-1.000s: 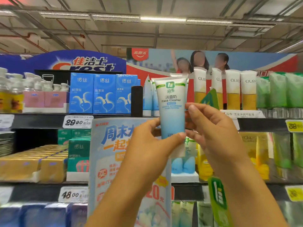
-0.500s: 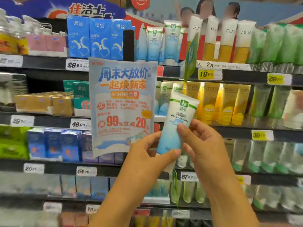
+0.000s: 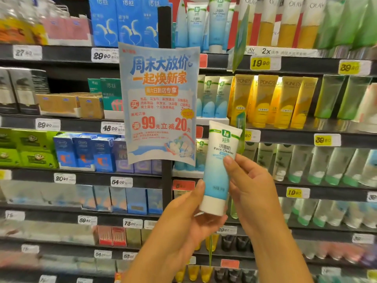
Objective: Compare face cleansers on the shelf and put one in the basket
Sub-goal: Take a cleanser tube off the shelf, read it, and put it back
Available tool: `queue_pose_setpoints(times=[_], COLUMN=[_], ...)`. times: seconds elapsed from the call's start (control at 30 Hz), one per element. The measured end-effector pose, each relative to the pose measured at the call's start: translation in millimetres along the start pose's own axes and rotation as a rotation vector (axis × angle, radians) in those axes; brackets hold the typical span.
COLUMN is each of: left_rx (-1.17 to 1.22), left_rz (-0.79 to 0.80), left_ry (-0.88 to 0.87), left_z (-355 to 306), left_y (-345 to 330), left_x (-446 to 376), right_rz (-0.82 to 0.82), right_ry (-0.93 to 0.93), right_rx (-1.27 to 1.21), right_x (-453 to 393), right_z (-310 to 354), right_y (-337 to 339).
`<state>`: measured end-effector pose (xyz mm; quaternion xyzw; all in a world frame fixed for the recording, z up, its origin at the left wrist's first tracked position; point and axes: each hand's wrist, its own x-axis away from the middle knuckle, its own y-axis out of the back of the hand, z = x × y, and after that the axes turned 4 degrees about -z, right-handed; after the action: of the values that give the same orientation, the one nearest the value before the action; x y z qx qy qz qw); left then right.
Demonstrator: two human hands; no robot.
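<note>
Both hands are on the cleanser tube (image 3: pixel 217 170): the left hand (image 3: pixel 187 219) cradles its white cap end with the thumb along the side, while the right hand (image 3: pixel 253 190) pinches the label. The tube sits cap-down and tilted, near the camera, in front of the shelves (image 3: pixel 285 135), right of the sale poster (image 3: pixel 159 103). It looks light, soft and slick, so the firm cap end is probably the safest hold; no basket in view.

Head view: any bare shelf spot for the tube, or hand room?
One opening: the dark gap above the low tan boxes, between grey cartons and green boxes. Right of the poster, Pond's tubes and neighbours stand packed; no bare shelf there for the face cleanser tube.
</note>
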<state>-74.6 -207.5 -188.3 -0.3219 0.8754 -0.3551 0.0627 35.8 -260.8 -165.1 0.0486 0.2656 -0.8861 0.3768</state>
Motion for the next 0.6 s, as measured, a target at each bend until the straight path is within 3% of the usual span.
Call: queue_pose_setpoints(times=[0.23,0.47,0.6], left_rx=[0.267,0.201,0.159], left_rz=[0.038,-0.017,-0.079], left_ry=[0.097,0.057,0.031], left_z=[-11.7,-30.2,-36.0], left_y=[12.9,38.1,52.5], left_x=[3.0,3.4,3.3], right_rz=[-0.003,-0.028,-0.013], right_ry=[-0.008,-0.077,-0.066], right_rx=[-0.065,-0.073,0.121], right_x=[-2.1,-3.3,0.2], right_z=[-13.0,-28.2,-33.9], right_y=[-18.2,-39.8,-50.2])
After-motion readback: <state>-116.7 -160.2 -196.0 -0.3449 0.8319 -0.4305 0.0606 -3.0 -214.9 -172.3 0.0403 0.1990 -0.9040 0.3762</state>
